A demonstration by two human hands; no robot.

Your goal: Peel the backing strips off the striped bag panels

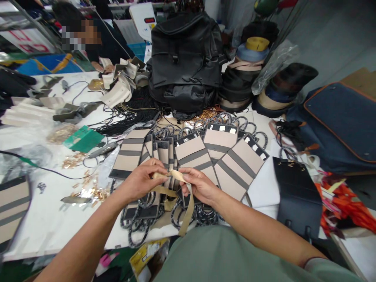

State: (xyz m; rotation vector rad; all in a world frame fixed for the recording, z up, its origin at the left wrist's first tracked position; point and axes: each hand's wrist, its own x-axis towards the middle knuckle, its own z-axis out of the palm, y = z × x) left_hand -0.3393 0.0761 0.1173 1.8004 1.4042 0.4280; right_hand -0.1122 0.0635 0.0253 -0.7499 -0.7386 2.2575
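Observation:
A beige strap (187, 213) runs between my hands and hangs down toward my lap. My left hand (143, 180) pinches one part of it, fingers closed. Close beside it, my right hand (196, 184) grips the strap between thumb and fingers where it bends over. Beneath and behind both hands lie flat striped beige and grey panels (239, 168) with dark top edges. Black-and-white patterned cord loops (138, 235) stick out around the panels, some below my hands.
A black backpack (185, 62) stands at the back, beside stacked strap rolls (249, 74). Small gold pieces (94, 190) and a green card (84, 139) lie left on the white table (53, 223). A dark blue bag (343, 121) sits right. A person (108, 43) is at the back left.

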